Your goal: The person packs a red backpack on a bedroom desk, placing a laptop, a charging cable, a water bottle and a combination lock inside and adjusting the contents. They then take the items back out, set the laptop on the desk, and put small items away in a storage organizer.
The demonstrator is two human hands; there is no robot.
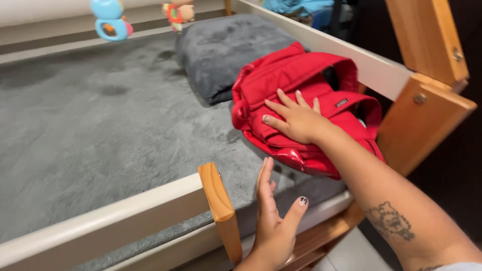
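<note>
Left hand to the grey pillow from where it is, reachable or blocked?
Probably yes. The left hand is open at the bed's edge, just past the wooden post, with bare grey bedding between it and the grey pillow. The right hand and red bag lie off to the side.

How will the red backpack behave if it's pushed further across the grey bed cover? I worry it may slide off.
The red backpack looks soft and slumped, so it would probably crumple rather than slide stiffly. Its glossy lower edge overhangs the grey bed cover, so it might slip. The right hand presses it flat.
</note>
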